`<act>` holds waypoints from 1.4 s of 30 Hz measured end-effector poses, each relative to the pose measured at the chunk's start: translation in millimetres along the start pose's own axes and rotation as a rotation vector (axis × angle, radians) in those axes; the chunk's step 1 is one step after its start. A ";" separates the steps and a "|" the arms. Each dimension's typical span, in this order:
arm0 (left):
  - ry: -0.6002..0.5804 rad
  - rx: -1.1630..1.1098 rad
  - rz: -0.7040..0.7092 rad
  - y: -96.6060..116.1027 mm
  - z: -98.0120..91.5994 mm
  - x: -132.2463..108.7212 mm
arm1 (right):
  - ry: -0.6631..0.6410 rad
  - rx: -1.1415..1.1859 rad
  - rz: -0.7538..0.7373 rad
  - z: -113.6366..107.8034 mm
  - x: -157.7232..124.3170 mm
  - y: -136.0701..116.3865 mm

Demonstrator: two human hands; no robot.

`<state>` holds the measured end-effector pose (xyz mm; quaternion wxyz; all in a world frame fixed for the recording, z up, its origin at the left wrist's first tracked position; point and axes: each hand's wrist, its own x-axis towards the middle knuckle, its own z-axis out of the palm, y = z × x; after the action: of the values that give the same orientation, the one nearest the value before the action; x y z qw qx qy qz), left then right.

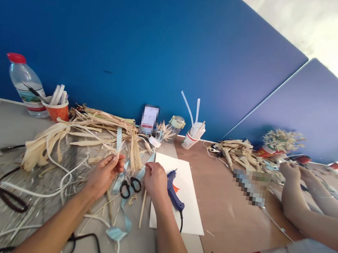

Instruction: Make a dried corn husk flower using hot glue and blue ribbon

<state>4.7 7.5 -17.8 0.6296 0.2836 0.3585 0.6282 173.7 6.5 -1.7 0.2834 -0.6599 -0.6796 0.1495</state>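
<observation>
My left hand (pixel 104 173) is closed in a pinch on a pale blue strip (pixel 119 139) that stands up from my fingers. My right hand (pixel 154 179) is closed too, its fingers pinched on a thin strand I cannot make out. Between my hands, on the table, lie black-handled scissors (pixel 130 186) and more pale blue ribbon (pixel 117 231) trailing toward me. A blue glue gun (pixel 174 192) rests on a white sheet (pixel 190 213) just right of my right hand.
Dried husk strips (pixel 92 132) are piled behind my hands. A water bottle (pixel 25 83) and an orange cup (pixel 56 110) stand at back left, a paper cup with sticks (pixel 193 137) at centre. White and black cables (pixel 8 198) sprawl left. Another person's hands (pixel 298 178) work at right.
</observation>
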 end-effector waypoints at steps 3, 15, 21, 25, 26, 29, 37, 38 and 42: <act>-0.045 -0.026 -0.055 -1.9 -1.3 -0.1 | -0.024 -0.164 0.024 -0.2 0.6 2.5; -0.074 -0.010 -0.053 -3.9 -3.5 0.7 | -0.082 -0.390 -0.052 22.4 -4.9 -7.2; -0.073 -0.017 -0.066 -4.9 -6.8 2.2 | -0.062 -0.304 -0.022 23.2 2.2 -3.3; -0.053 -0.034 -0.058 -5.1 -7.8 3.8 | 0.103 -0.028 0.004 17.5 3.7 -2.3; -0.048 -0.035 -0.055 -5.0 -7.8 4.1 | 0.153 0.078 -0.017 15.8 3.1 -2.6; -0.037 -0.031 -0.049 -4.6 -7.2 4.1 | 0.331 0.446 -0.083 10.7 -0.2 -4.3; -0.047 -0.035 -0.052 -1.5 -4.9 1.9 | 0.224 1.570 0.298 -1.1 10.3 0.0; -0.056 -0.038 -0.055 -1.3 -5.1 1.8 | 0.187 1.655 0.340 -2.5 12.4 1.6; -0.094 -0.056 -0.078 -0.8 -6.0 1.3 | 0.084 1.860 0.379 -10.8 13.6 5.2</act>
<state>0.3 8.1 -22.1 0.6775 0.2811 0.3216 0.5988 184.6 18.5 6.5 0.6904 -0.2738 -0.1592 0.6504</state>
